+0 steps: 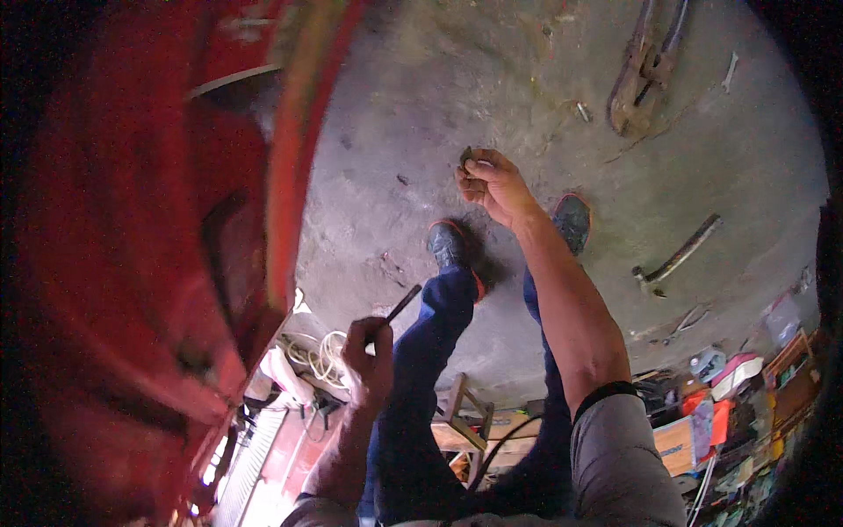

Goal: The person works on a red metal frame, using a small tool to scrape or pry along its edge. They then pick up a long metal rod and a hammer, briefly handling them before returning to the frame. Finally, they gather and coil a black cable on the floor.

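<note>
Your left hand, nearest you, clenches a thin dark rod beside the red machine. Farther out, your right hand pinches a small dark part in its fingers above the concrete floor, beyond your shoes.

Bare grey concrete floor, stained, with rusty metal tools and a bar lying loose on it. Large red vehicle body fills the left. Cluttered boxes lower right, wooden stool below centre.
</note>
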A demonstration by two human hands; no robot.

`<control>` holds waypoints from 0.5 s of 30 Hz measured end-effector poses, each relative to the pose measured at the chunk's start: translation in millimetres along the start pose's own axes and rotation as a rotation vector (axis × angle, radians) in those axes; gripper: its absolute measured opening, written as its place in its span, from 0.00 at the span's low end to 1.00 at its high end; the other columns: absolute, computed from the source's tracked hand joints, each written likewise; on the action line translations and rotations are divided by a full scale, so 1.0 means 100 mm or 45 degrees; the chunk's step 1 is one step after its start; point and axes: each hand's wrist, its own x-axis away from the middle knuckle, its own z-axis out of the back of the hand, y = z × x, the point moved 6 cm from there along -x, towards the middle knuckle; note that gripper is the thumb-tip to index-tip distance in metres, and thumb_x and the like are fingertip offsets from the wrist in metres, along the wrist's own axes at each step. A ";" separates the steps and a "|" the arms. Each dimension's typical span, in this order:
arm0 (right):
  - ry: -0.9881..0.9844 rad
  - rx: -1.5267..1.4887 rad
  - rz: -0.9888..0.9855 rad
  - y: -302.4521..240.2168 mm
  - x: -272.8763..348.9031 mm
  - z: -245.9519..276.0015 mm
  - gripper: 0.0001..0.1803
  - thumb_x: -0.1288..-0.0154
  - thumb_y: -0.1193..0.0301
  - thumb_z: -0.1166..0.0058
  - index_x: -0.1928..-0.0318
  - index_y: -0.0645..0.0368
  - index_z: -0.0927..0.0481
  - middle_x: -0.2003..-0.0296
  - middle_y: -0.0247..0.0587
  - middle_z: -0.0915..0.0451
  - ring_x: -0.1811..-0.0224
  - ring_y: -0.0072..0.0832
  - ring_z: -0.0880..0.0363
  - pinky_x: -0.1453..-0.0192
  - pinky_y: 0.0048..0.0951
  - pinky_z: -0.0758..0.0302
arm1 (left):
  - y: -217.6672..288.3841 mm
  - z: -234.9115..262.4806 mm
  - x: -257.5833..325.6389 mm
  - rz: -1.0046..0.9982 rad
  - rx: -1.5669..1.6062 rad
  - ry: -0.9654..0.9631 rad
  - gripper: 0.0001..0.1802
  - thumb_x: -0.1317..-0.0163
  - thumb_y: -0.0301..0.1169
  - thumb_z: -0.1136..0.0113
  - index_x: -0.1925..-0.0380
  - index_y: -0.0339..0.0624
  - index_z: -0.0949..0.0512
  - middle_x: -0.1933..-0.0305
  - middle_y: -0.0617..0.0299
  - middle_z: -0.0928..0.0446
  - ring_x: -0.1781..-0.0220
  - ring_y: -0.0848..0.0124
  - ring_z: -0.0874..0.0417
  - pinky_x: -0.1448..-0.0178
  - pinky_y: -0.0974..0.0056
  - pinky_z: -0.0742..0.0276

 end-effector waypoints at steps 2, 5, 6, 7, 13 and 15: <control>-0.315 -0.206 0.003 -0.25 0.33 -0.41 0.13 0.39 0.72 0.46 0.54 0.58 0.28 0.65 0.46 0.20 0.69 0.33 0.19 0.68 0.31 0.22 | 0.27 0.19 0.05 -0.074 0.065 0.023 0.06 0.44 0.24 0.44 0.66 0.37 0.25 0.71 0.59 0.23 0.69 0.73 0.23 0.62 0.68 0.27; -0.408 -0.164 0.009 -0.62 1.04 -1.15 0.13 0.37 0.73 0.49 0.51 0.58 0.28 0.63 0.48 0.21 0.67 0.33 0.20 0.67 0.32 0.22 | 0.63 0.65 0.17 -0.173 0.131 0.084 0.06 0.43 0.23 0.44 0.65 0.36 0.25 0.71 0.58 0.24 0.69 0.72 0.24 0.62 0.68 0.27; -0.433 -0.098 0.018 -0.74 1.32 -1.41 0.14 0.37 0.73 0.49 0.51 0.58 0.28 0.62 0.46 0.21 0.66 0.32 0.20 0.66 0.32 0.22 | 0.80 0.83 0.23 -0.242 0.120 0.128 0.06 0.43 0.23 0.44 0.65 0.36 0.25 0.71 0.57 0.24 0.69 0.72 0.24 0.62 0.68 0.27; -0.460 -0.032 0.024 -0.84 1.56 -1.64 0.14 0.37 0.73 0.49 0.50 0.58 0.28 0.62 0.45 0.20 0.65 0.31 0.21 0.65 0.31 0.22 | 0.94 0.98 0.26 -0.306 0.107 0.175 0.05 0.42 0.23 0.44 0.65 0.36 0.25 0.70 0.56 0.24 0.69 0.72 0.24 0.62 0.68 0.27; -0.546 0.572 0.121 -1.04 2.45 -2.50 0.14 0.40 0.74 0.46 0.52 0.58 0.24 0.61 0.38 0.20 0.63 0.25 0.22 0.64 0.26 0.25 | 1.20 1.69 0.38 -0.470 0.165 0.473 0.03 0.45 0.23 0.42 0.70 0.36 0.25 0.75 0.58 0.25 0.74 0.71 0.24 0.71 0.67 0.30; -0.553 0.752 0.095 -1.03 2.56 -2.66 0.13 0.40 0.76 0.46 0.53 0.57 0.23 0.61 0.37 0.20 0.63 0.24 0.22 0.64 0.24 0.26 | 1.19 1.82 0.43 -0.456 0.182 0.521 0.03 0.45 0.23 0.42 0.70 0.37 0.24 0.74 0.58 0.24 0.75 0.70 0.24 0.72 0.67 0.30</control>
